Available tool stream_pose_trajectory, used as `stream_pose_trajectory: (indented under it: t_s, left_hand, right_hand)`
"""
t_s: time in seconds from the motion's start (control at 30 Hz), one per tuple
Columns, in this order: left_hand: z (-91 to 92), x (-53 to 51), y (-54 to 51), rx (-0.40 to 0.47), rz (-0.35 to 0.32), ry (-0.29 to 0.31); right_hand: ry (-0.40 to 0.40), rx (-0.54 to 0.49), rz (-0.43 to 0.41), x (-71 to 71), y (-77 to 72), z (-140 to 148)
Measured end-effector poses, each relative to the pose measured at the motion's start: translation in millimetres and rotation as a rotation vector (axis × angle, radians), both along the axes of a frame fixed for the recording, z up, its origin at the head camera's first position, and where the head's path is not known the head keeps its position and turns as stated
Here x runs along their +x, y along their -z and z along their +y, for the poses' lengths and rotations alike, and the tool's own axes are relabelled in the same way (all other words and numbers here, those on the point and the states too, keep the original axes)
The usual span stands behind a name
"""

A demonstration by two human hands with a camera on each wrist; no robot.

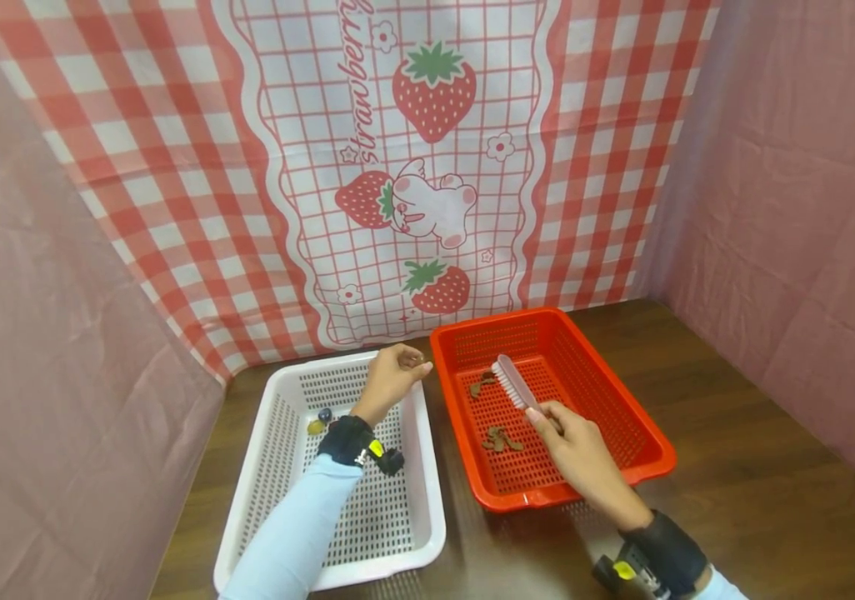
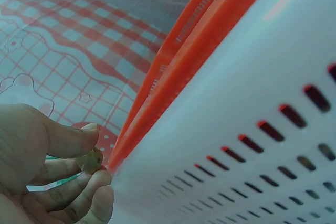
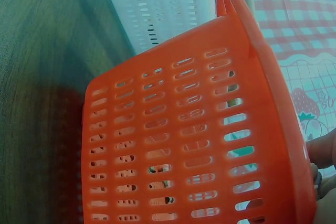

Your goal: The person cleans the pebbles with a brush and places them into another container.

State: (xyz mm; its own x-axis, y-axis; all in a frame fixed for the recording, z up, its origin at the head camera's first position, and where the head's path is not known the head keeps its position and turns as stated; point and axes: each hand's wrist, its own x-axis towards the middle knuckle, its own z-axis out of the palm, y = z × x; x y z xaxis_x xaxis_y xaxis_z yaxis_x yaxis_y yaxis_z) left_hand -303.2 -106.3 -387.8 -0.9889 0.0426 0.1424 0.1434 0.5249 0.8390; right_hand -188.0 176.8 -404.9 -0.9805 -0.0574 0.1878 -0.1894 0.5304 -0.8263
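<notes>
My left hand is above the right rim of the white basket, close to the red basket. Between its thumb and fingers it pinches a small, roundish yellow-brown pebble, seen best in the left wrist view. My right hand grips the handle of a pink brush with white bristles, over the red basket. In the right wrist view the red basket's wall hides most of that hand. Two clusters of flat brown pieces lie on the red basket's floor, left of the brush.
Inside the white basket, near its left side, lie a dark blue pebble and a yellow one. Both baskets stand side by side on a dark wooden table. A strawberry-print cloth hangs behind, with pink cloth on both sides.
</notes>
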Motion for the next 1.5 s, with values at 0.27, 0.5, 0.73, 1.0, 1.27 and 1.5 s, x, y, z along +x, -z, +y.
stream_pose_trajectory:
  t_s: [0.27,0.5,0.73,1.0,1.27,1.5]
  left_hand:
    - [-7.0,-6.5,5.1,-0.019,0.009,-0.038]
    - [-14.2,-8.1,3.4,-0.109,-0.006,-0.099]
    - [-23.3,-10.8,5.2,-0.204,-0.045,-0.115]
    - [-32.0,-8.5,7.6,-0.288,-0.077,-0.117]
    - [-38.7,-8.3,9.2,-0.373,-0.092,-0.127]
    - [-44.1,-8.6,14.3,-0.440,-0.131,-0.137]
  right_hand:
    - [-0.006,-0.013,-0.013,-0.2,0.1,0]
    - [-0.006,0.006,0.009,-1.0,0.9,0]
    - [-0.009,0.005,0.010,-0.8,1.3,0]
    - [-0.013,0.000,-0.003,-0.2,2.2,0]
    - [-0.010,0.006,0.005,-1.3,2.3,1]
    - [-0.009,0.011,0.006,-2.0,1.4,0]
